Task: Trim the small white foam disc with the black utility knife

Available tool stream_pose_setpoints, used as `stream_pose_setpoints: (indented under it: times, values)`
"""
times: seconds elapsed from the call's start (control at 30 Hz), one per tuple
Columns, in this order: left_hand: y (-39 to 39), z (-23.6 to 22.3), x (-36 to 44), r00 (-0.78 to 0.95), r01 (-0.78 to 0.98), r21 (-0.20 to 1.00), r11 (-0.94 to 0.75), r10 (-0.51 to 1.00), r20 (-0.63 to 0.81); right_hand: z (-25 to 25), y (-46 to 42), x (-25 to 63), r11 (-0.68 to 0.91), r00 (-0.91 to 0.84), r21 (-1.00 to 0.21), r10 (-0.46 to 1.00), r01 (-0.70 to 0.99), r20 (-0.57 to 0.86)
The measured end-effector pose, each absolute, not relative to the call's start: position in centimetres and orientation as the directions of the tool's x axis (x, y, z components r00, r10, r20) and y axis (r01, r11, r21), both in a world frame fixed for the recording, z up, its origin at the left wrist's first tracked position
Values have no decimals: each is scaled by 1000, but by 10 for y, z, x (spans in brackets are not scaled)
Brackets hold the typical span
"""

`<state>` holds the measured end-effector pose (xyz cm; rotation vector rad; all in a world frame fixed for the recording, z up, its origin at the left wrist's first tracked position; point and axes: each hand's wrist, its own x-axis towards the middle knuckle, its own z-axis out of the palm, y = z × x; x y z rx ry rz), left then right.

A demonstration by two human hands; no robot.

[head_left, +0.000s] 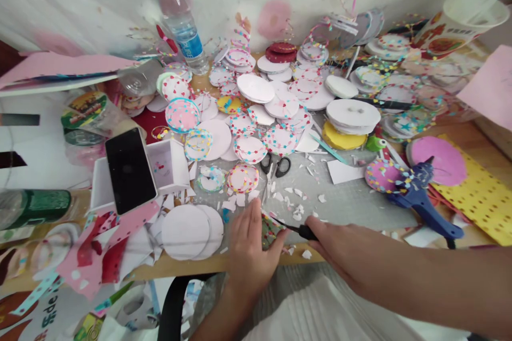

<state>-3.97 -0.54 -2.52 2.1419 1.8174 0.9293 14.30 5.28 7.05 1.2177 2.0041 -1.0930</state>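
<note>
My left hand (250, 248) rests at the near edge of the wooden table (192, 265), fingers closed on a small piece of confetti-patterned paper (270, 229). My right hand (344, 248) comes in from the right and grips a black-handled cutting tool (301, 230) whose tip meets that paper. Small white paper scraps (294, 208) lie just beyond both hands on a grey cutting mat (344, 202). A pair of black-handled scissors (276, 168) lies farther back on the mat.
Several white and decorated paper discs (256, 117) cover the table's middle and back. A phone (130, 169) lies on a white box at left, a water bottle (178, 16) stands behind, a blue glue gun (420, 197) at right beside yellow dotted paper (480, 197).
</note>
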Motion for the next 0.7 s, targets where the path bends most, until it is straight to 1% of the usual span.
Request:
stream_pose_setpoints:
  times: [0.1, 0.2, 0.27, 0.5, 0.6, 0.7]
  values:
    - [-11, -25, -44, 64, 811, 525, -256, 932, 356, 69, 44, 141, 396, -473, -307, 443, 865, -761]
    - [-16, -26, -45, 51, 797, 549, -250, 935, 352, 63, 35, 144, 532, -551, -280, 462, 799, -695]
    - [-18, -27, -45, 44, 791, 557, -253, 932, 361, 59, 32, 146, 579, -585, -260, 492, 773, -645]
    - [-18, -30, -44, 46, 780, 568, -262, 930, 365, 52, 30, 146, 674, -631, -127, 586, 728, -509]
    - [-17, -31, -46, 48, 779, 572, -257, 934, 353, 47, 27, 148, 687, -651, -104, 615, 720, -446]
    - [-17, -31, -48, 53, 787, 564, -251, 937, 344, 40, 25, 152, 709, -673, -96, 607, 699, -422]
